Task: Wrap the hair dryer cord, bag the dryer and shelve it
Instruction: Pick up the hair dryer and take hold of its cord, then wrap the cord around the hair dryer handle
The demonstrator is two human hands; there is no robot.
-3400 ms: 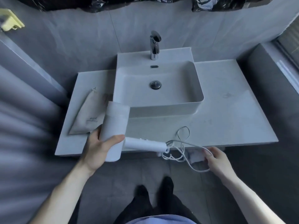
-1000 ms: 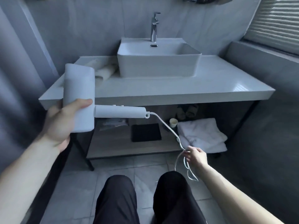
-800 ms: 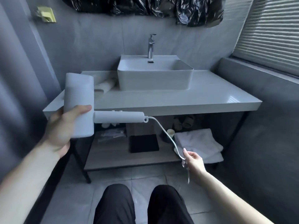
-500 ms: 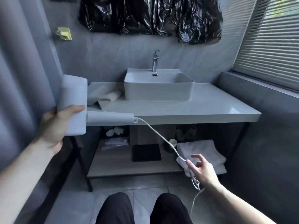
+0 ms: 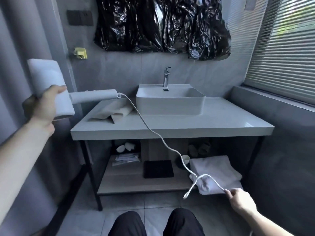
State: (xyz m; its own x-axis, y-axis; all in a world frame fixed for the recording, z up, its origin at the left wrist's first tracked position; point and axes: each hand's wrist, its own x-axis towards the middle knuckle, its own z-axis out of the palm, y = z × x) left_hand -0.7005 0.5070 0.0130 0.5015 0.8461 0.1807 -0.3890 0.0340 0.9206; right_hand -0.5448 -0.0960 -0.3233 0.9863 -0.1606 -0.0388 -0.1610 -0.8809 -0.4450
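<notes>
Two hands are working this one, and I'm starting at the left hand (image 5: 43, 103): it's curled around the barrel of the hair dryer (image 5: 51, 87), thumb over the top, holding it up high and out to the left, with the handle pointing right toward the sink (image 5: 170, 101). It's sitting higher in my view than half a second ago. Over on the right, the right hand (image 5: 238, 200) is pinching the cord (image 5: 146, 126) down low, well clear of the dryer, and that's the real change: it has been sliding out along the cord, so the tangle it was gathering a second ago is now paying out into one long white line. I'm watching that line running from the handle's end down across the counter (image 5: 221, 123) front, past the lower shelf (image 5: 136, 183) with its folded towels (image 5: 216, 172), then arching over to the fingers. I can't make out the plug; the cord's tail seems to be dropping out of view below the hand. My read is that the cord is being straightened so it can be wrapped cleanly, and wrapping isn't yet begun. The beige bag (image 5: 112, 111) is lying crumpled on the counter left of the sink, waiting.
</notes>
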